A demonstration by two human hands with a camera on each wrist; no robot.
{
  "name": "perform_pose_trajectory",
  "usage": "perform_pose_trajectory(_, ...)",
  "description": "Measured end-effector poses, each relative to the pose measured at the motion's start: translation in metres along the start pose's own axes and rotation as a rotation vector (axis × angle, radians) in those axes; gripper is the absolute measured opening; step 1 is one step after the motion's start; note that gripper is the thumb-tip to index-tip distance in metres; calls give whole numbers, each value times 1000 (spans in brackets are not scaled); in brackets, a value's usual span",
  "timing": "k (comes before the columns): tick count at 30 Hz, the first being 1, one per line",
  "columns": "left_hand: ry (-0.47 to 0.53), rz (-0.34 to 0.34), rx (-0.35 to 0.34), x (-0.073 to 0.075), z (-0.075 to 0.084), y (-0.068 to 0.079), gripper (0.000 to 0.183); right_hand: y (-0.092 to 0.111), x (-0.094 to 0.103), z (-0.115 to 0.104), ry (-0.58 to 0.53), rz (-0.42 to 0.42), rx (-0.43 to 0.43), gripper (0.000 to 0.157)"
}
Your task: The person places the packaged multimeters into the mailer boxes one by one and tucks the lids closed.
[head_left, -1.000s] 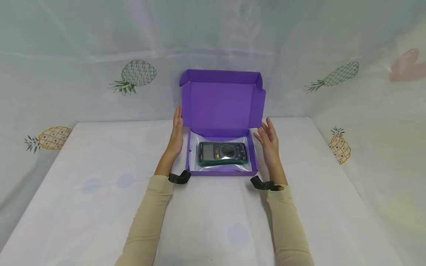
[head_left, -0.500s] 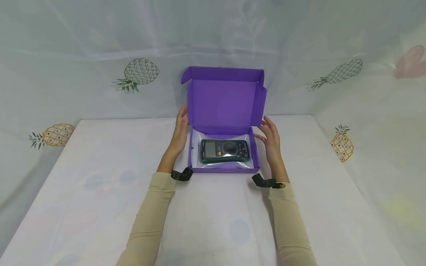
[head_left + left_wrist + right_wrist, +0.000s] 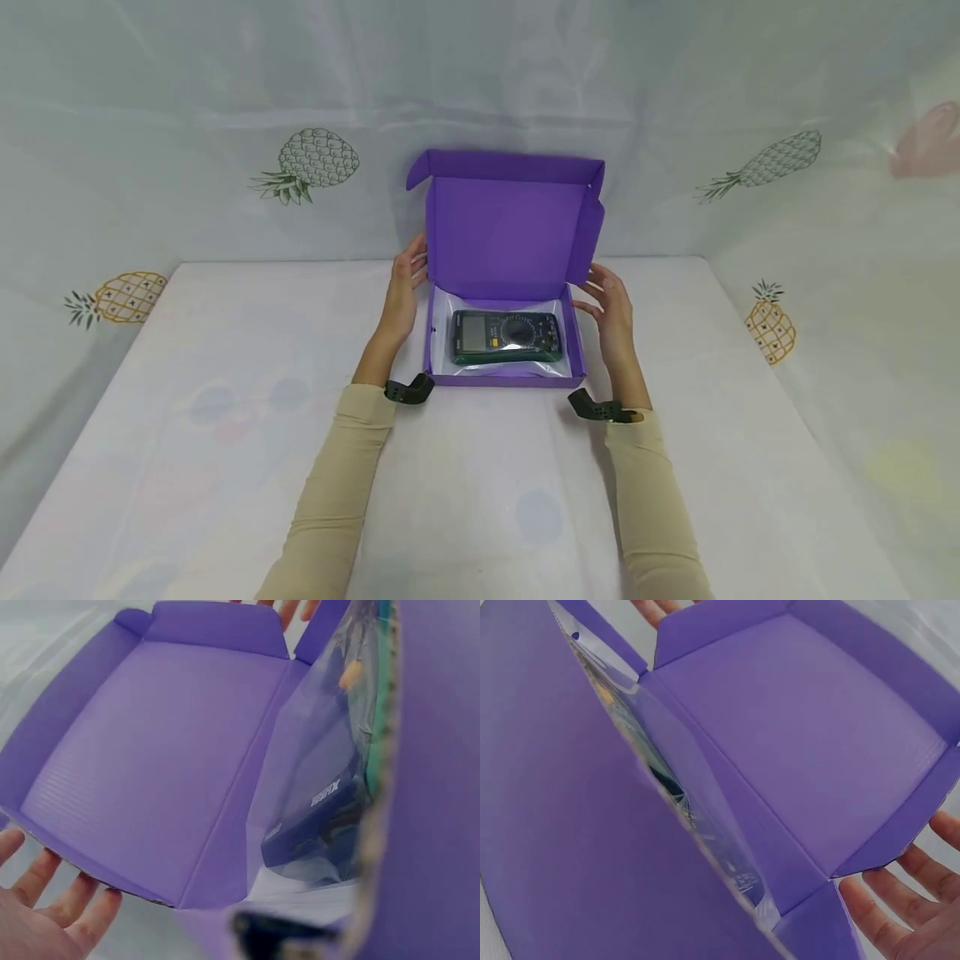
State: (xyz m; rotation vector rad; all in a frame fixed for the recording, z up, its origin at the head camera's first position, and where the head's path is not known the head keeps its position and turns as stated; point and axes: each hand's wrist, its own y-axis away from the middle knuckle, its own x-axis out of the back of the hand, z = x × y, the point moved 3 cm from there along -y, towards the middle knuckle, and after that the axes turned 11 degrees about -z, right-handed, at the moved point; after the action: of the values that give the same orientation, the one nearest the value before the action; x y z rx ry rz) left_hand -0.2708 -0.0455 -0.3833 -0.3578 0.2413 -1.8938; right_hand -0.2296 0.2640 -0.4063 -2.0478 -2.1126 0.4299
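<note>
A purple cardboard box [image 3: 506,382] lies on the table with its lid [image 3: 506,233] raised at the back. Inside sits a dark multimeter [image 3: 506,337] with a green edge, wrapped in a clear plastic bag [image 3: 442,333]. My left hand [image 3: 400,296] is beside the lid's left side flap, its fingertips right at the flap's edge in the left wrist view. On the other side, my right hand [image 3: 613,317] has its fingers extended along the lid's right flap [image 3: 900,825] near the hinge. Both hands' fingers are spread and only lightly bent.
A white patterned cloth covers the table [image 3: 480,500], and a curtain [image 3: 480,83] with pineapple prints hangs close behind the raised lid. Black wrist straps [image 3: 411,390] stick out near the box's front corners.
The lid's left flap has turned inward as my left fingers moved in against it. The lid has shifted slightly right. My right hand stays by the right flap, its fingers drawn slightly closer.
</note>
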Motion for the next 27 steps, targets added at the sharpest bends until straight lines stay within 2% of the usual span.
perform_pose_trajectory(3,7,30,18,4,-6,-2,111,-1,1,0,-26,15,15,43)
perform_pose_trajectory(9,36,63,34,5,-4,-2,114,-2,4,1,-81,103,44,32)
perform_pose_trajectory(13,37,76,45,6,-2,-1,113,-3,3,1,-119,134,48,31)
perform_pose_trajectory(17,12,65,41,6,-1,-2,108,-2,2,1,-159,167,44,33)
perform_pose_trajectory(21,2,47,47,7,0,-2,104,-1,3,2,-150,197,27,32)
perform_pose_trajectory(27,3,31,74,7,2,-2,101,-1,3,3,-142,197,16,35)
